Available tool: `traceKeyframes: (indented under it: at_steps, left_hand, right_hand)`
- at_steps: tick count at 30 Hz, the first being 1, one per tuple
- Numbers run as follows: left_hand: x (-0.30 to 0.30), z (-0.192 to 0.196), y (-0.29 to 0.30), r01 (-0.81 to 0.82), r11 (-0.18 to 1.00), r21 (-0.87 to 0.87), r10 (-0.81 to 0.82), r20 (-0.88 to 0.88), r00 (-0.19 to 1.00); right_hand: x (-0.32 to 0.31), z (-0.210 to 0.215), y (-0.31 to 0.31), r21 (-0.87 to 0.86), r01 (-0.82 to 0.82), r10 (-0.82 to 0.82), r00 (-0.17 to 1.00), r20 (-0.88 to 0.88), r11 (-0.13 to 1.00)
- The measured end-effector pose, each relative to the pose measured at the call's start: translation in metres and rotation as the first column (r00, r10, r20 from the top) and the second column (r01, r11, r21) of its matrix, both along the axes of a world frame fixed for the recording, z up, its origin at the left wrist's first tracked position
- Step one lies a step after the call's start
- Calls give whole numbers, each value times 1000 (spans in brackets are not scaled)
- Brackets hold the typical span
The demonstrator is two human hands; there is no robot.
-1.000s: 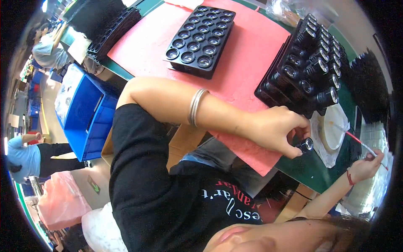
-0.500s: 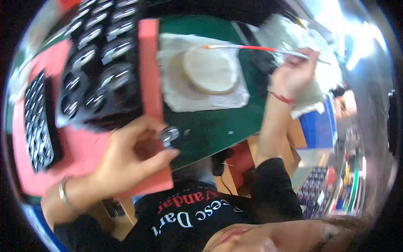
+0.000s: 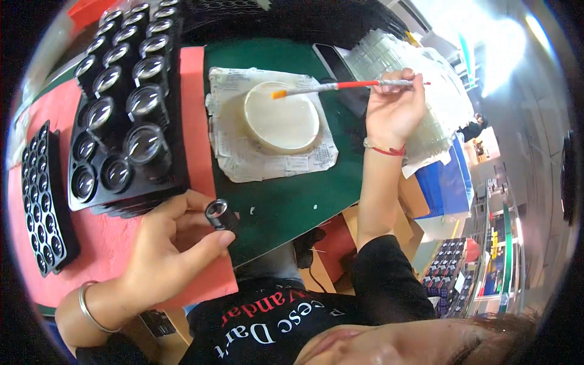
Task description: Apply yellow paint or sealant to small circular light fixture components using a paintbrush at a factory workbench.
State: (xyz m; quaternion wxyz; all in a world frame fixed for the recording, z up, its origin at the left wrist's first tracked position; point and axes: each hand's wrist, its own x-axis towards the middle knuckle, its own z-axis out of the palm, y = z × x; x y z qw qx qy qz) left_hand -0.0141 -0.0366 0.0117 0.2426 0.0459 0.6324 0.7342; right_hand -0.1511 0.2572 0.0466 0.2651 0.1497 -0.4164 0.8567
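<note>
Between thumb and fingers, my left hand (image 3: pixel 176 243) grips a small black cylindrical piece with a glassy, lens-like top (image 3: pixel 218 213), over the edge of the pink mat. My right hand (image 3: pixel 398 112) pinches the handle of a thin paintbrush (image 3: pixel 350 85), held roughly level. Its orange bristle tip is over a round shallow dish (image 3: pixel 281 125) of whitish liquid; whether it touches the liquid I cannot tell. Under the dish lies a wrinkled, paper-covered square pad (image 3: pixel 234 161). Left of it, a stacked black tray (image 3: pixel 125 190) holds several black cups with clear round tops.
A smaller black tray (image 3: pixel 47 201) with round lenses rests on the pink mat (image 3: pixel 115 249) at the far left. The mat covers part of the green tabletop (image 3: pixel 286 210). Behind my right hand are a dark phone-like slab (image 3: pixel 331 61) and a pile of clear plastic sheets (image 3: pixel 435 103).
The brush has shifted left and slightly down, its tip moving from the dish's far rim to over the liquid. My left hand still holds the black piece, its glassy top now plainer to see.
</note>
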Motion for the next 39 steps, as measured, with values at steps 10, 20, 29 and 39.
traceKeyframes:
  at_steps: [10, 20, 29, 39]
  left_hand:
    - [2, -4, -1, -28, 998, 61, 25, 41, 999]
    - [2, -11, -1, -61, 997, 39, 63, -73, 995]
    - [3, -13, 1, -50, 995, 88, 55, -61, 997]
    - [0, -14, -3, 33, 996, 79, -26, -84, 996]
  right_hand:
    - [0, -1, -4, 70, -196, 195, 981, 13, 978]
    - [23, 5, -25, 252, -412, 437, 898, -51, 876]
    - [26, 4, -30, 339, -376, 425, 901, -84, 862]
    - [26, 1, -31, 404, -273, 364, 916, -167, 873]
